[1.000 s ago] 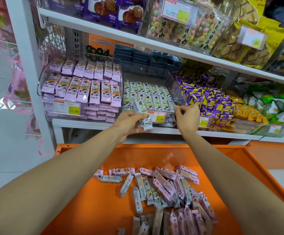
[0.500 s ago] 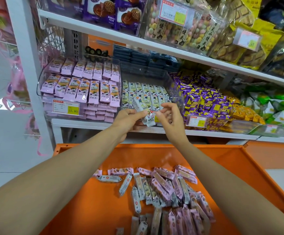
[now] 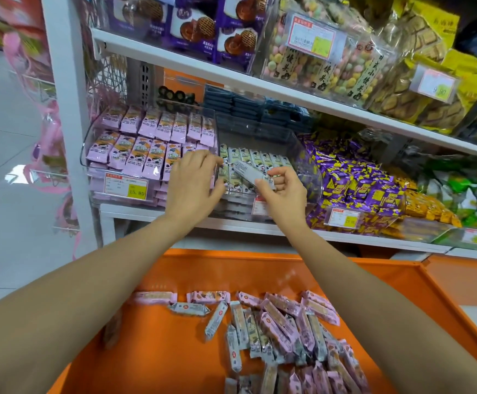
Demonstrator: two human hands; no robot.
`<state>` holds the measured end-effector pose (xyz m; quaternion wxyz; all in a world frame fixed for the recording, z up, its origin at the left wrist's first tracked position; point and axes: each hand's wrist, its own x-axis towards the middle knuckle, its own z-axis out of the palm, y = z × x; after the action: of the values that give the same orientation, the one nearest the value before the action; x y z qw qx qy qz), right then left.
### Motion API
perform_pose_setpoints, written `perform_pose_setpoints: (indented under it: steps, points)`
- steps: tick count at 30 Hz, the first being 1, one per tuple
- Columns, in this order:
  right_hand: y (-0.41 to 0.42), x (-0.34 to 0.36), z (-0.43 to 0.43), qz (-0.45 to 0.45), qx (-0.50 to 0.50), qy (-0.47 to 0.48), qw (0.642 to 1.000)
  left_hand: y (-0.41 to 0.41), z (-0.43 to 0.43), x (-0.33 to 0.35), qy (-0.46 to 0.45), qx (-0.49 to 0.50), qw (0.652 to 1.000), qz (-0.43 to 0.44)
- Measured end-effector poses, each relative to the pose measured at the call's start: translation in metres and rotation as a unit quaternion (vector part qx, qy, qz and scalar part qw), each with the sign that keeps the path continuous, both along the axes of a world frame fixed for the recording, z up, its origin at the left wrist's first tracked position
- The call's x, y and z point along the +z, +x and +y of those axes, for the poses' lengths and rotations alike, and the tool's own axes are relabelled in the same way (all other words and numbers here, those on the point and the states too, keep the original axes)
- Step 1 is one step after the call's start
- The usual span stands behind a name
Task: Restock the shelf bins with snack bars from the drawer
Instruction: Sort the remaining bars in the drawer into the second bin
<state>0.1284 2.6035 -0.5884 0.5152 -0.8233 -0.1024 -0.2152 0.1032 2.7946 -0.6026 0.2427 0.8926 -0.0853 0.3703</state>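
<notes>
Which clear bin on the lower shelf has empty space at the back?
The middle bin, with green-white bars: its rear half is bare. The pink-bar bin to its left is full to the back, and the purple packs on its right are heaped.

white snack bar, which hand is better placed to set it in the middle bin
Right. The right hand pinches the white snack bar right at the middle bin. The left hand holds nothing, fingers spread by the pink-bar bin beside it.

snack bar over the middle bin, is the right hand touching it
Touching. The head view shows the right hand pinching the snack bar between thumb and fingertips.
</notes>
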Motion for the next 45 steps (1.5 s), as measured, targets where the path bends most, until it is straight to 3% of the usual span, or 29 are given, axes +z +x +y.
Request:
perform_pose_setpoints:
  steps: [4, 7, 18, 21, 24, 29, 33, 35, 39, 43, 45]
  points:
    - [0.031, 0.006, 0.02, -0.005, -0.041, -0.043, 0.998, 0.014, 0.025, -0.017, 0.157, -0.007, 0.98, 0.121]
    - [0.056, 0.013, 0.04, -0.02, -0.064, -0.066, 0.996, 0.018, 0.032, -0.027, 0.206, 0.008, 0.971, 0.124]
    - [0.103, 0.005, 0.076, 0.085, 0.015, -0.204, 0.975, 0.023, 0.028, -0.037, 0.197, 0.029, 0.977, 0.073]
    - [0.104, 0.007, 0.072, 0.11, 0.043, -0.204, 0.972, 0.023, 0.027, -0.038, 0.197, 0.026, 0.977, 0.082]
    - [0.099, 0.008, 0.065, 0.086, 0.046, -0.225, 0.969, 0.021, 0.028, -0.035, 0.192, 0.018, 0.976, 0.098]
    - [0.043, 0.006, 0.057, -0.06, 0.082, -0.094, 0.99, 0.002, 0.024, -0.035, 0.178, 0.022, 0.983, 0.045]
    - [-0.011, -0.021, 0.048, -0.065, 0.128, -0.001, 0.99, -0.025, 0.013, -0.061, 0.167, -0.017, 0.985, -0.041]
    - [-0.029, -0.052, 0.043, -0.029, 0.146, -0.008, 0.989, -0.036, 0.012, -0.089, 0.207, -0.069, 0.976, -0.003]
    - [-0.048, -0.131, 0.026, 0.093, 0.17, -0.086, 0.977, -0.058, 0.016, -0.155, 0.273, -0.128, 0.934, 0.193]
    - [-0.056, -0.201, 0.011, 0.235, 0.154, -0.223, 0.933, -0.077, 0.017, -0.204, 0.292, -0.158, 0.855, 0.398]
    - [-0.062, -0.23, 0.008, 0.283, 0.16, -0.276, 0.905, -0.082, 0.016, -0.222, 0.308, -0.156, 0.824, 0.45]
